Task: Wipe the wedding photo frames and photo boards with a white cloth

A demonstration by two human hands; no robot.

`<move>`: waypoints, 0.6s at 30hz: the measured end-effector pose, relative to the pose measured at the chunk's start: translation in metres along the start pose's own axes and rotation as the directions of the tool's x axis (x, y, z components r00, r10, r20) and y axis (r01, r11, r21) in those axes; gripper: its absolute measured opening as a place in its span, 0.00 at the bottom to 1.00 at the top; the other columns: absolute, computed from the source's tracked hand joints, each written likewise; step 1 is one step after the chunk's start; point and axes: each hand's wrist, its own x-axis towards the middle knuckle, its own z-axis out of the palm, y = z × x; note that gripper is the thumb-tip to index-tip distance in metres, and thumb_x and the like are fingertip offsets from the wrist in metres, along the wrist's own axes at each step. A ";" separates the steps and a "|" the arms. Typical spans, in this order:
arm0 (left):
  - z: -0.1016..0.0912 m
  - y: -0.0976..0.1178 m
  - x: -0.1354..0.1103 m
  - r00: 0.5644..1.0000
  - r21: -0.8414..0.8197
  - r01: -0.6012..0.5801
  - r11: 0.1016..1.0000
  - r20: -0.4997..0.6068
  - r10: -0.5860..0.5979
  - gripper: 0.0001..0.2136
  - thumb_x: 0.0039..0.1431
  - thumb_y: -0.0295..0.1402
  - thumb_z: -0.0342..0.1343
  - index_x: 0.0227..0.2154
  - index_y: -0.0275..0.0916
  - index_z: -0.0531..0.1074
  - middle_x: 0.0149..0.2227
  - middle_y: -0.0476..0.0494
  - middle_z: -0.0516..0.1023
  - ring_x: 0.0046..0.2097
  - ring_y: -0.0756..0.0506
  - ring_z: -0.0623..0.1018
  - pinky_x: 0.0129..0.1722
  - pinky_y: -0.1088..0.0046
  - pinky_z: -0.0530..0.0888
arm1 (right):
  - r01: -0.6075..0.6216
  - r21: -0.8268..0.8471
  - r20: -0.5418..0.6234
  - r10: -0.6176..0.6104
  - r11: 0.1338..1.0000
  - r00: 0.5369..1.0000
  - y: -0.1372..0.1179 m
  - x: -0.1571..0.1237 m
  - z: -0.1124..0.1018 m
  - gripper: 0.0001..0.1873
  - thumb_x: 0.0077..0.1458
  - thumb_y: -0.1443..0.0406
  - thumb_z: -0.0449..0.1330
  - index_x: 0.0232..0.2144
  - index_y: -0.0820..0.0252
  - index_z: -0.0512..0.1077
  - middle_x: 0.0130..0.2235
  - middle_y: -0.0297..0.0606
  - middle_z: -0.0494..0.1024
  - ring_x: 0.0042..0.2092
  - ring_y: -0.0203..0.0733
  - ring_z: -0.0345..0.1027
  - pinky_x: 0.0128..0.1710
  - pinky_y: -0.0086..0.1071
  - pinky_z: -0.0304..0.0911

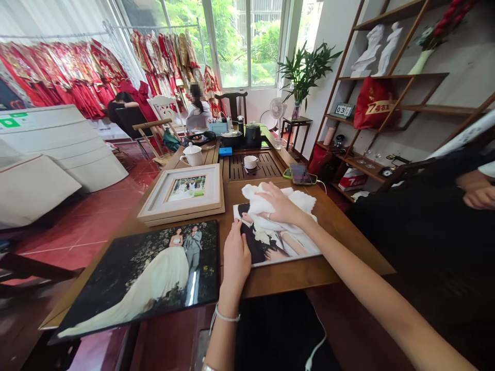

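Observation:
A wedding photo panel (pixel 266 251) lies flat on the wooden table right in front of me. My left hand (pixel 236 252) holds its left edge, with the thumb near the picture's face. On the panel's upper part is a bunched white cloth (pixel 303 202), which my right hand (pixel 277 205) grips and presses down, hiding part of the picture. To the left lies a larger glossy wedding photo panel (pixel 150 275) with a dark background, overhanging the table's front edge. Behind it is a pale wooden picture frame (pixel 154 206) around a small wedding photo, resting on another frame.
A lidded white cup (pixel 192 154), a blue box (pixel 225 151), a small white cup (pixel 250 162) on a slatted tea tray (pixel 234 171) and a phone (pixel 302 174) with a cable are farther back. Another person's hand (pixel 479 190) appears at right. Shelves (pixel 392 77) stand behind.

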 end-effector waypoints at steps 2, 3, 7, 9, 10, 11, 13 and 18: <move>-0.001 0.001 0.000 1.000 0.016 0.001 1.000 0.001 -0.001 0.22 0.65 0.28 0.41 0.60 0.29 0.63 0.64 0.27 0.66 0.66 0.37 0.65 0.64 0.53 0.63 | 0.092 0.046 0.022 -0.093 0.995 0.995 -0.008 0.017 0.009 0.36 0.51 0.58 0.64 0.62 0.58 0.63 0.66 0.49 0.61 0.68 0.57 0.50 0.64 0.53 0.51; -0.001 0.002 0.000 1.000 0.023 0.007 1.000 0.003 -0.007 0.22 0.65 0.28 0.40 0.60 0.28 0.63 0.63 0.26 0.66 0.66 0.37 0.66 0.64 0.53 0.63 | 0.130 0.064 0.043 -0.133 0.989 0.990 -0.013 0.025 0.013 0.36 0.52 0.59 0.64 0.62 0.58 0.63 0.65 0.48 0.64 0.66 0.56 0.54 0.63 0.52 0.53; -0.005 0.009 0.002 0.993 0.007 0.115 0.993 0.014 -0.115 0.23 0.66 0.30 0.40 0.61 0.27 0.59 0.61 0.24 0.68 0.63 0.36 0.70 0.61 0.54 0.66 | 0.213 0.077 0.099 -0.220 0.974 0.970 -0.030 0.044 0.024 0.37 0.51 0.60 0.63 0.63 0.57 0.62 0.61 0.46 0.70 0.62 0.56 0.61 0.60 0.52 0.57; -0.008 0.013 0.002 0.985 -0.020 0.170 0.985 0.031 -0.169 0.24 0.67 0.33 0.39 0.62 0.28 0.57 0.61 0.24 0.68 0.62 0.35 0.70 0.60 0.54 0.67 | 0.227 0.076 0.095 -0.233 0.971 0.968 -0.035 0.047 0.026 0.37 0.51 0.61 0.62 0.63 0.59 0.62 0.60 0.47 0.71 0.61 0.56 0.62 0.59 0.51 0.58; -0.009 0.014 0.002 0.983 -0.032 0.183 0.983 0.040 -0.182 0.24 0.68 0.35 0.39 0.62 0.28 0.57 0.61 0.24 0.68 0.63 0.35 0.69 0.60 0.54 0.66 | 0.231 0.077 0.088 -0.237 0.970 0.967 -0.036 0.047 0.026 0.36 0.51 0.61 0.62 0.62 0.60 0.63 0.60 0.47 0.72 0.61 0.55 0.63 0.59 0.51 0.58; -0.010 0.016 0.002 0.981 -0.041 0.188 0.981 0.045 -0.186 0.24 0.68 0.36 0.38 0.62 0.28 0.58 0.61 0.24 0.68 0.63 0.35 0.69 0.60 0.54 0.66 | 0.233 0.078 0.078 -0.239 0.969 0.968 -0.038 0.045 0.026 0.36 0.51 0.62 0.62 0.62 0.61 0.63 0.59 0.48 0.72 0.61 0.55 0.63 0.59 0.50 0.58; -0.011 0.017 0.002 0.982 -0.059 0.187 0.981 0.042 -0.185 0.23 0.68 0.36 0.38 0.60 0.30 0.59 0.60 0.25 0.69 0.63 0.35 0.69 0.60 0.54 0.65 | 0.235 0.079 0.055 -0.240 0.969 0.969 -0.041 0.039 0.023 0.34 0.52 0.62 0.61 0.61 0.63 0.64 0.58 0.48 0.73 0.60 0.55 0.64 0.59 0.49 0.58; -0.014 0.021 0.004 0.979 -0.132 0.204 0.970 0.025 -0.203 0.16 0.66 0.32 0.39 0.52 0.34 0.62 0.53 0.27 0.75 0.55 0.37 0.77 0.53 0.57 0.70 | 0.150 0.087 0.017 -0.152 0.985 0.988 -0.048 0.010 0.014 0.33 0.52 0.63 0.60 0.61 0.63 0.64 0.58 0.51 0.72 0.59 0.56 0.64 0.57 0.50 0.59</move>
